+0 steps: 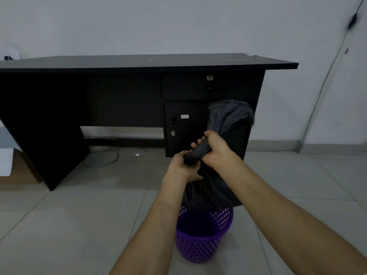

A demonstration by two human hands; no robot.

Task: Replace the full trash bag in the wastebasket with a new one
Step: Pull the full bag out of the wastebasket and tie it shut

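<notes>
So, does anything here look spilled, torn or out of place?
Nothing stands out. The trash bag looks whole, the left hand and right hand grip its twisted neck, and no litter shows around the wastebasket.

Black desk (139, 64) against white wall (178, 22); cable (103, 159) coiled on tiled floor (79, 215) beneath.

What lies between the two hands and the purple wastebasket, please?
The black trash bag hangs there in the head view, its neck gripped by the left hand and right hand, its bottom at the wastebasket.
</notes>
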